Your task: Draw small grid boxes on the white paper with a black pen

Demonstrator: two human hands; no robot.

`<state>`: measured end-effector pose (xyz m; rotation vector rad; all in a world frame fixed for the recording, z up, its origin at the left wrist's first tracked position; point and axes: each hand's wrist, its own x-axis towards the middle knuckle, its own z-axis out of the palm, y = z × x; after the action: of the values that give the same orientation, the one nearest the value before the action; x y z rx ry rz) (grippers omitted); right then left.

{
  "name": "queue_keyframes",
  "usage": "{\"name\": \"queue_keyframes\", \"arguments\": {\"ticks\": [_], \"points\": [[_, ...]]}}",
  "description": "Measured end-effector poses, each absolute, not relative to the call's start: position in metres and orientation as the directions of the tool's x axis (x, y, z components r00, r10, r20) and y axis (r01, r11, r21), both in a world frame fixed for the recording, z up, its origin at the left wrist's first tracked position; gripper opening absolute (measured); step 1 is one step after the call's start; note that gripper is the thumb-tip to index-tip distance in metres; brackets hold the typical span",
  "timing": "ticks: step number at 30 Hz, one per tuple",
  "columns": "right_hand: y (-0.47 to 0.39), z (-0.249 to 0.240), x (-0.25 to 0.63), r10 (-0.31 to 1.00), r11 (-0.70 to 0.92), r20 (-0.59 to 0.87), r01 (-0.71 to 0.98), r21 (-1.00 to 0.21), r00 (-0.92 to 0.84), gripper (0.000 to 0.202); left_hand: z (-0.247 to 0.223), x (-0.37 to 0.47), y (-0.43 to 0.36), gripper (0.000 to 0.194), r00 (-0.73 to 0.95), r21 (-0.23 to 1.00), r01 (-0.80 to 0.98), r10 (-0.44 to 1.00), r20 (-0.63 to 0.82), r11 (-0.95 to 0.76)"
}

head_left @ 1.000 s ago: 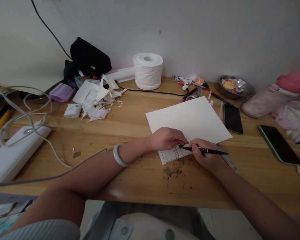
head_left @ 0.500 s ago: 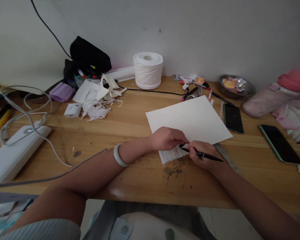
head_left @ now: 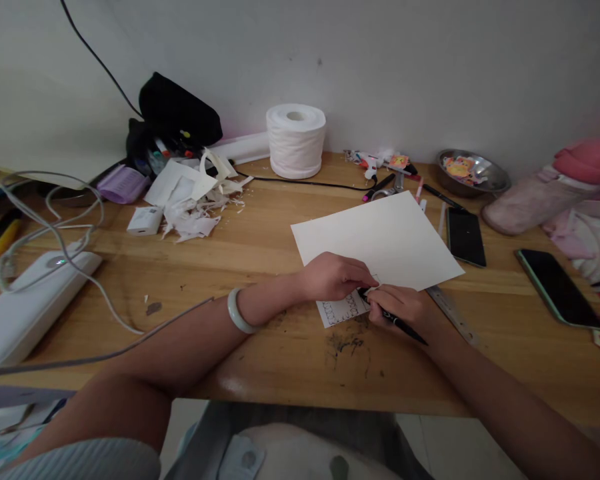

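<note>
So the white paper sheet (head_left: 380,233) lies angled on the counter (head_left: 260,250), right of centre, near-left corner toward the person, probably to keep those inked loops (head_left: 351,308) within easy reach. The right hand (head_left: 397,307) grips a black pen (head_left: 405,327) well down its barrel, I'd guess for control. The left hand (head_left: 333,277) rests over the sheet, likely so it won't slide; can't tell if those fingers pinch anything. A ruler (head_left: 451,315) lies just right, handy. Paper scraps (head_left: 193,213) sit far left, seemingly out of the way.
</note>
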<state>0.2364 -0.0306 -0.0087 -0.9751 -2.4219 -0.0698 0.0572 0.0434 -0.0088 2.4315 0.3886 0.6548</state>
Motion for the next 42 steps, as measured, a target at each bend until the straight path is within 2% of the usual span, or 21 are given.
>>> {"name": "queue_keyframes", "arguments": {"ticks": [9,18,27,34,37,42], "points": [[-0.031,0.001,0.234,0.664,0.722,0.474,0.660,-0.206,-0.579,0.016,-0.007,0.057,0.043,0.026,0.840,0.611,0.127,0.412,0.352,-0.781],[-0.031,-0.003,0.242,0.798,0.597,0.348,0.721,-0.352,-0.492,0.013,-0.005,0.057,0.043,0.026,0.843,0.615,0.148,0.423,0.331,-0.775],[-0.027,-0.002,0.242,0.908,0.412,0.305,0.748,-0.521,-0.288,0.017,-0.007,0.057,0.044,0.027,0.851,0.595,0.158,0.414,0.322,-0.788],[-0.025,-0.017,0.248,0.954,0.289,0.268,0.666,-0.688,-0.137,0.020,-0.006,0.057,0.043,0.028,0.847,0.586,0.141,0.404,0.346,-0.798],[-0.026,-0.014,0.248,0.952,0.301,0.254,0.683,-0.665,-0.173,0.018,-0.006,0.056,0.043,0.028,0.846,0.579,0.141,0.402,0.351,-0.803],[-0.030,-0.002,0.243,0.890,0.450,0.311,0.757,-0.475,-0.334,0.018,-0.008,0.056,0.044,0.026,0.836,0.578,0.126,0.400,0.376,-0.806]]}}
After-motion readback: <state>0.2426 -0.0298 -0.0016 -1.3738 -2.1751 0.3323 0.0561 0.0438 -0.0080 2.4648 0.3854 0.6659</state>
